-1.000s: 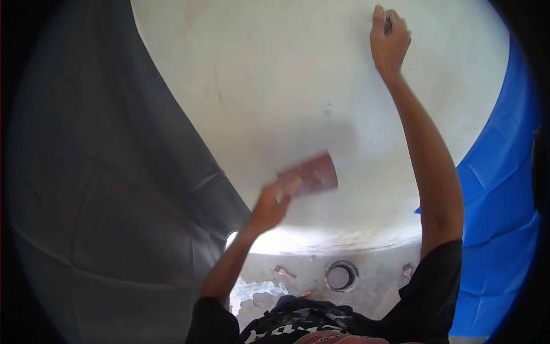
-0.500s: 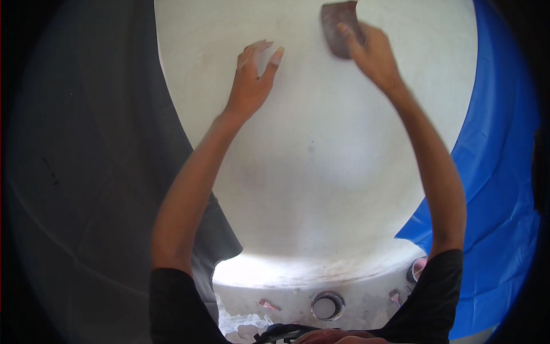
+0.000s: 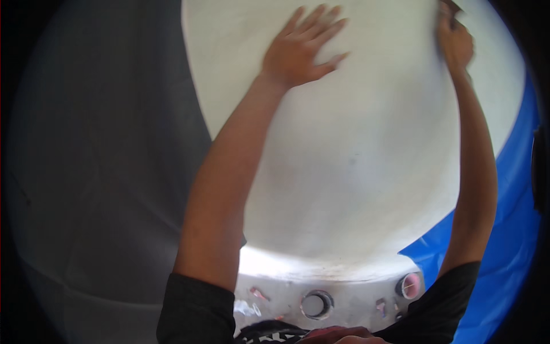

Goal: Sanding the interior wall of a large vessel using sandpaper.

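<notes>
My left hand (image 3: 303, 50) lies against the pale whitish wall (image 3: 344, 129), its fingers spread and nothing in it. Farther right, near the top edge, my right hand (image 3: 458, 45) is closed on a brown sheet of sandpaper (image 3: 452, 7). Most of the sheet is hidden by the fingers or cut off by the picture's edge, and the hand is somewhat blurred. Both arms are stretched up along the wall. Small dark specks mark the wall between and below the hands.
Dark grey sheeting (image 3: 114, 172) hangs at the left, blue sheeting (image 3: 515, 229) at the right. On the floor below stand a round container (image 3: 316, 305) with greyish contents and a pinkish cup (image 3: 409, 286). Paintbrushes (image 3: 259, 294) lie there too, one near the cup (image 3: 381, 308).
My right hand has moved right with the sandpaper toward the wall's upper right. The left hand has shifted up and right in the picture, now spread flat. The view has shifted too.
</notes>
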Motion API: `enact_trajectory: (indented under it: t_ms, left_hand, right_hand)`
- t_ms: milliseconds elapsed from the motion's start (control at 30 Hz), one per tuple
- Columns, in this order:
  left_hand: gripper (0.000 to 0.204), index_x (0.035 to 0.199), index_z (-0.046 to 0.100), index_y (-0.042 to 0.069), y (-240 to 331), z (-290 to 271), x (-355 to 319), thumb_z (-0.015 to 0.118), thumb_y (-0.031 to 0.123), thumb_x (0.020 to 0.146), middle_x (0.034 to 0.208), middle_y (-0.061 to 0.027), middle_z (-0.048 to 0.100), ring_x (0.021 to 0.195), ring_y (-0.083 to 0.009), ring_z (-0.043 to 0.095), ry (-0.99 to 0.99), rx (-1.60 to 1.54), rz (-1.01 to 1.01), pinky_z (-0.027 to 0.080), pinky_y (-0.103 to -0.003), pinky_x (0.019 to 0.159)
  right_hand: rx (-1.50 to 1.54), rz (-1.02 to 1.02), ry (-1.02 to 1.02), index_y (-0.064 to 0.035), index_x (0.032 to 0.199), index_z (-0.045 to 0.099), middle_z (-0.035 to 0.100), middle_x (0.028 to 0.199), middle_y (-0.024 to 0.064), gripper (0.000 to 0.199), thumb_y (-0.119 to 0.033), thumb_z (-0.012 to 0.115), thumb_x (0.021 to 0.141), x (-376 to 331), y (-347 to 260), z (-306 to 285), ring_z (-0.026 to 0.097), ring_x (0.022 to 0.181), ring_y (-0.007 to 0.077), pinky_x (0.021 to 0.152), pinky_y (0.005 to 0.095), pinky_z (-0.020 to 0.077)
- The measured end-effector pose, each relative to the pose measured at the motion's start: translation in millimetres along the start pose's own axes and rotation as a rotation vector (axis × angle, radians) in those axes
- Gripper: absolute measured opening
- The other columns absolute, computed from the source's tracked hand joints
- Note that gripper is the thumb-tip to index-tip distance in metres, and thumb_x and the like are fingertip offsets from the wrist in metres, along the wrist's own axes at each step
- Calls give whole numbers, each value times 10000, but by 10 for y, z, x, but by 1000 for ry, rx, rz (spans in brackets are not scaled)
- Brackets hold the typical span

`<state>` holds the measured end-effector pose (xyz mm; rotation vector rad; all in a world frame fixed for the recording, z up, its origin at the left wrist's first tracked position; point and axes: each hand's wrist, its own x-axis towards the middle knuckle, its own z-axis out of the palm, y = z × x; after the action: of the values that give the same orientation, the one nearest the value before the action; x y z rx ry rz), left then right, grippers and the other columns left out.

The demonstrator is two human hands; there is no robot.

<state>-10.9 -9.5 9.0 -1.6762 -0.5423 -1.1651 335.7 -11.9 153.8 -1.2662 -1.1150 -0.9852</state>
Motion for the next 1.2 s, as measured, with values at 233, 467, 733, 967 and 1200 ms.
enact_trajectory:
  t_ms: [233,467,733,967,1200]
  left_hand:
    - [661,1493,486,9,-68,-7,-34,562,456,1012,1566,-183,466,1493,-329,384,21,-121,-10,266,-477,1257]
    - [591,1459,524,-5,45,158,-198,560,383,1015,1557,-185,480,1481,-312,408,191,-41,-136,277,-476,1252]
    - [578,1479,506,9,42,166,-176,593,319,999,1577,-173,457,1486,-327,394,179,-25,-138,274,-489,1249]
    - [549,1490,507,57,331,153,-637,589,271,991,1574,-158,462,1491,-342,383,169,93,-39,254,-550,1242]
    - [649,1558,447,198,569,98,-624,586,435,970,1648,-15,381,1527,-215,333,-16,112,-199,200,-499,1261]
  right_hand:
    - [102,-277,393,60,1372,576,691,1179,289,776,-610,388,1030,-327,17,680,677,1101,395,1008,508,504]
    - [148,-421,268,65,1444,494,537,1454,268,555,-350,438,1081,-884,66,528,523,1325,390,1140,550,370]
    - [272,-496,190,-33,1546,426,406,1602,216,523,-156,484,1041,-2026,-89,353,311,1527,380,1252,564,127]
    - [226,-542,77,-32,1555,411,401,1612,184,620,-30,540,949,-2229,2,228,321,1523,366,1234,554,217]
    - [299,-433,306,14,1519,433,494,1517,249,541,10,489,981,-813,-58,-294,430,1443,414,1196,523,320]
